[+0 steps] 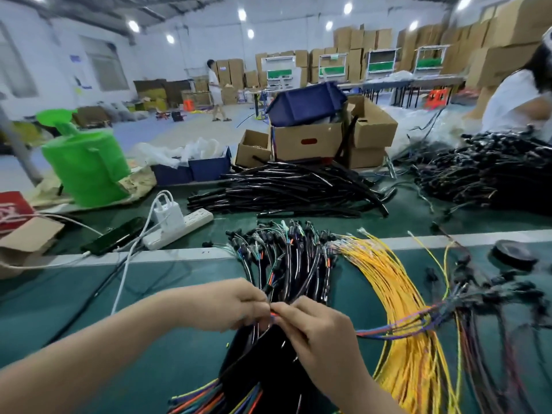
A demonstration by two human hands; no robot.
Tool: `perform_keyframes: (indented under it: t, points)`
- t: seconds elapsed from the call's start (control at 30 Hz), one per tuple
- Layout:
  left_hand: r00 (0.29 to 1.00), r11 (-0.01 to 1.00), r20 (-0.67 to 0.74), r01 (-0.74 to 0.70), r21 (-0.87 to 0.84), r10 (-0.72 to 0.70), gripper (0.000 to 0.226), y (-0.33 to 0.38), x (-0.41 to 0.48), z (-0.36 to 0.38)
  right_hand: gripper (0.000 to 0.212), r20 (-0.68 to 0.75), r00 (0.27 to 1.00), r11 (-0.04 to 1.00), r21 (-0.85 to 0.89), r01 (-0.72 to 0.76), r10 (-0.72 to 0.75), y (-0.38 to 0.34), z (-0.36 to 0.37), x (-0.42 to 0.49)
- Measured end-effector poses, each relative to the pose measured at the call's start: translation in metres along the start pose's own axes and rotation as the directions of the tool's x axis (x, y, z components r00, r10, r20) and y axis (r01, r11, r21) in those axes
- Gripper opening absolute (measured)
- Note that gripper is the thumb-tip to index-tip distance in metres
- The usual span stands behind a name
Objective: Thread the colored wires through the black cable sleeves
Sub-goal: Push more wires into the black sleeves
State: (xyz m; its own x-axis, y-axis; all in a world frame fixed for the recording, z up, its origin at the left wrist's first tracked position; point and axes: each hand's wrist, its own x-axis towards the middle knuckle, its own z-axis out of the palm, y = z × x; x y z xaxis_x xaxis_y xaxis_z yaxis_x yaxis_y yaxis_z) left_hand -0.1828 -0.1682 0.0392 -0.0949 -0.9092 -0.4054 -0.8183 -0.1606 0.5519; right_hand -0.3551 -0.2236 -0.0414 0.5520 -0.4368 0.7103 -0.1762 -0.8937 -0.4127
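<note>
Both hands meet over a bundle of sleeved harnesses (294, 270) on the green table. My left hand (227, 304) and my right hand (321, 330) pinch thin colored wires (274, 314), red and orange, at the mouth of a black cable sleeve (254, 363) that runs down toward me. Loose colored wire ends (209, 398) fan out at the bottom edge. A pile of empty black sleeves (286, 189) lies farther back. The exact meeting of wire and sleeve is hidden by my fingers.
Yellow wires (397, 297) spread to the right, beside dark harnesses (493, 297) and a tape roll (512, 252). A power strip (179, 227) with chargers, a phone (116, 236), a green bag (86, 165) and cardboard boxes (307, 138) stand behind. A person (519, 97) sits at far right.
</note>
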Motion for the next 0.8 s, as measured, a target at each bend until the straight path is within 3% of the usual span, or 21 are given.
perform_keyframes:
  t: [0.07, 0.13, 0.2, 0.27, 0.33, 0.47, 0.6, 0.7, 0.8]
  points:
    - [0.997, 0.999, 0.064, 0.043, -0.013, -0.042, 0.023, 0.006, 0.014, -0.012, 0.014, -0.05, 0.996, 0.998, 0.003, -0.067, 0.067, 0.004, 0.001, -0.003]
    - [0.997, 0.995, -0.017, 0.079, 0.068, -0.078, 0.023, 0.005, 0.038, -0.035, 0.013, -0.092, 0.991, 0.995, -0.009, -0.096, 0.095, 0.006, 0.005, -0.004]
    - [0.957, 0.987, -0.282, 0.102, 0.128, -0.063, 0.023, -0.002, 0.071, -0.067, 0.012, -0.115, 0.989, 0.995, -0.027, -0.091, 0.088, 0.008, 0.01, -0.003]
    - [0.821, 0.971, -0.568, 0.175, 0.164, -0.052, 0.025, -0.019, 0.115, -0.099, 0.019, -0.118, 0.99, 0.994, -0.06, -0.086, 0.078, 0.01, 0.015, 0.002]
    - [0.723, 0.95, -0.684, 0.273, 0.152, -0.098, 0.033, -0.045, 0.16, -0.118, 0.022, -0.114, 0.99, 0.99, -0.099, -0.099, 0.088, 0.013, 0.017, 0.005]
    - [0.74, 0.887, -0.629, 0.43, 0.168, -0.239, 0.042, -0.091, 0.217, -0.13, 0.02, -0.082, 0.993, 0.993, -0.082, -0.088, 0.081, 0.016, 0.023, 0.002]
    - [0.811, 0.859, -0.524, 0.442, 0.258, -0.259, 0.046, -0.11, 0.249, -0.133, 0.025, 0.012, 0.995, 0.987, -0.13, -0.099, 0.102, 0.023, 0.023, 0.002]
    - [0.779, 0.854, -0.579, 0.453, 0.257, -0.239, 0.035, -0.117, 0.261, -0.133, 0.02, 0.057, 0.993, 0.984, -0.154, -0.09, 0.1, 0.026, 0.022, 0.0]
    - [0.765, 0.866, -0.606, 0.437, 0.242, -0.217, 0.029, -0.118, 0.263, -0.135, 0.037, 0.082, 0.989, 0.981, -0.161, -0.109, 0.123, 0.03, 0.021, 0.0]
